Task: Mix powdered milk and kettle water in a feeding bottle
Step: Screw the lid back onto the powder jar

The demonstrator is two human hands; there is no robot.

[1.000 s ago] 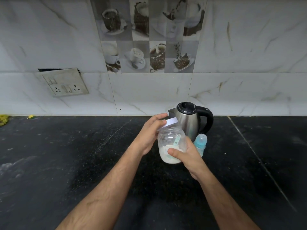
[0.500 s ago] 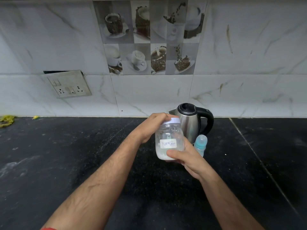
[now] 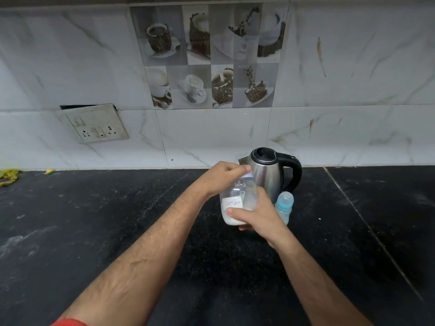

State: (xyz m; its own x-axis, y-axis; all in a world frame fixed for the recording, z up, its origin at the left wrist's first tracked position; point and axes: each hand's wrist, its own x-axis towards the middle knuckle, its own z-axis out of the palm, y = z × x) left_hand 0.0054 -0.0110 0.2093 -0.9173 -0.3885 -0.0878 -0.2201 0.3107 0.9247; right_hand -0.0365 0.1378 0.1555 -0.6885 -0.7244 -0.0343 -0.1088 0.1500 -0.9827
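Note:
A clear plastic jar (image 3: 237,196) with white milk powder at its bottom and a small white label is held above the black counter. My right hand (image 3: 256,217) grips its lower body, thumb across the front. Curled over the jar's white lid (image 3: 248,175) are the fingers of my left hand (image 3: 221,177). Just behind stands a steel kettle (image 3: 268,175) with a black handle and lid. A small blue feeding bottle (image 3: 284,204) with its cap on stands to the right of the jar, partly hidden by my right hand.
The black stone counter (image 3: 117,220) runs wide on both sides, dusted with pale specks. A switch and socket plate (image 3: 94,124) hangs loose on the tiled wall at the left. Yellow-green scraps (image 3: 9,176) lie at the far left edge.
The jar has turned in my hands so its label now faces me, and my left hand has closed further over the lid. Kettle and feeding bottle stay put.

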